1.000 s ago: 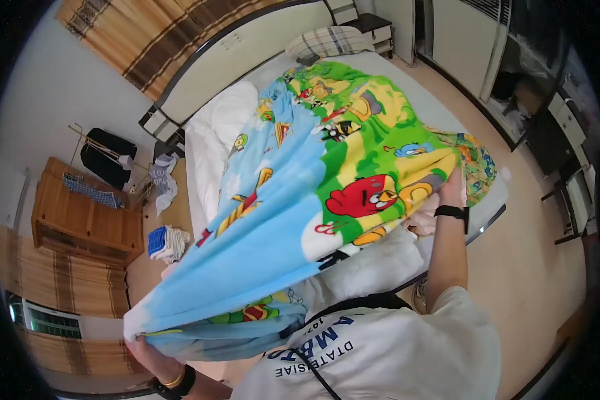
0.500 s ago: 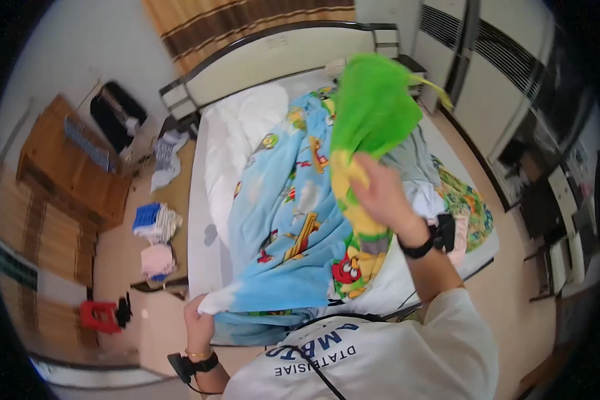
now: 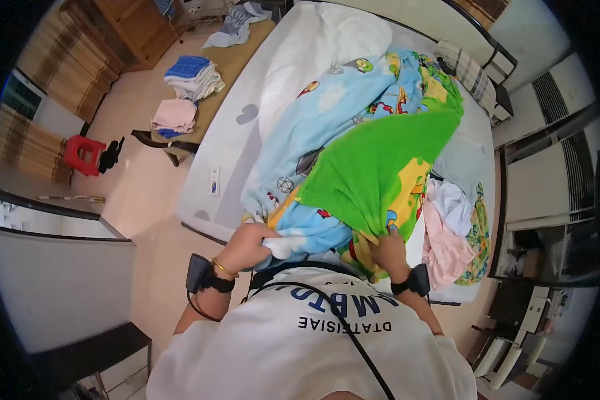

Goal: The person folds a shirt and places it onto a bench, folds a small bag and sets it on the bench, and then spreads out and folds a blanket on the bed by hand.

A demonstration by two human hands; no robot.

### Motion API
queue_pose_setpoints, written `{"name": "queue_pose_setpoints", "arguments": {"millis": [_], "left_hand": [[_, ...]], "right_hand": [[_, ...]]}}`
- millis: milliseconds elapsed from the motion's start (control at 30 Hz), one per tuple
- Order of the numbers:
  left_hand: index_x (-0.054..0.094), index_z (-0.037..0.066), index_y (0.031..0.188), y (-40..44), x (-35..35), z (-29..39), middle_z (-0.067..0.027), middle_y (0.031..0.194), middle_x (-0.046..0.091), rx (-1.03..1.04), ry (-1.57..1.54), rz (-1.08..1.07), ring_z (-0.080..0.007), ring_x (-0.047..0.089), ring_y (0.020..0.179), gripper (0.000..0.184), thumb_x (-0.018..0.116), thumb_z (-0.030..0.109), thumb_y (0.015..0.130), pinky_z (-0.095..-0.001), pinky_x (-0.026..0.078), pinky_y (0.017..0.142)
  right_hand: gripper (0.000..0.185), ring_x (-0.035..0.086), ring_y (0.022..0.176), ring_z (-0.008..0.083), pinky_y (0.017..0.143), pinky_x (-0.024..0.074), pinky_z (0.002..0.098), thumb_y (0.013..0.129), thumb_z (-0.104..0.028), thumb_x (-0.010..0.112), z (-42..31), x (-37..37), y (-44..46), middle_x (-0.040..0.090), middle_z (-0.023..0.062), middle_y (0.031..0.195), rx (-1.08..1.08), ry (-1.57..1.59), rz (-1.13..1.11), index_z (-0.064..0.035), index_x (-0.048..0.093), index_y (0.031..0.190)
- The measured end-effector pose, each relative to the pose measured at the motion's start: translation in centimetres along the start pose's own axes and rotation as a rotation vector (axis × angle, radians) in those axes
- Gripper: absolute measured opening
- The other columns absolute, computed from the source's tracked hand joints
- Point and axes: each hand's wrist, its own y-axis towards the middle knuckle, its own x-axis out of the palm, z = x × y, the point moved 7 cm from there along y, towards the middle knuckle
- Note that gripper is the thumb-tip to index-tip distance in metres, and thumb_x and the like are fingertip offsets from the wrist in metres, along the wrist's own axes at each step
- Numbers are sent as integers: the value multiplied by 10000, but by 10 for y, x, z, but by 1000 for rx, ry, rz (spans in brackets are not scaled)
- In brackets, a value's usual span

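Observation:
A plush blanket (image 3: 380, 173), light blue with cartoon figures and a bright green part, is spread in loose folds over the bed. My left hand (image 3: 245, 248) is closed on a bunched white-and-blue edge of it, close to my waist. My right hand (image 3: 388, 252) grips its yellow-and-green edge, also near my body. Between the hands the blanket's near edge hangs against my shirt. The green part lies folded over the blue one toward the right. Its far end is crumpled near the head of the bed.
A white quilt (image 3: 327, 47) lies on the bed's left side. Pale and pink clothes (image 3: 447, 247) are heaped at the right. Left of the bed, a bench (image 3: 210, 120) carries folded clothes (image 3: 195, 77). A red stool (image 3: 85, 155) stands on the floor. Wardrobes (image 3: 547, 110) line the right.
My right hand has come down and back toward my body with its edge of the blanket. The raised green part now lies across the bed. The view has turned and tilted down.

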Motion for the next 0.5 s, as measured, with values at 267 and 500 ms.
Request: {"name": "queue_pose_setpoints", "arguments": {"millis": [267,500], "left_hand": [[756,118,878,-2,28,24,-138,818,688,116,8,-109,-342,645,788,204,657,81,704,-414,503,687],[734,71,937,-13,18,31,-156,895,688,128,12,-76,-358,636,865,278,605,48,692,-421,508,751]], "right_hand": [[410,583,973,384,869,475,452,746,-174,762,-84,-57,56,627,176,1086,-226,414,251,-10,629,1097],[310,621,918,379,787,491,497,825,-162,662,-122,18,101,648,187,938,-155,134,144,-19,611,1096]]}}
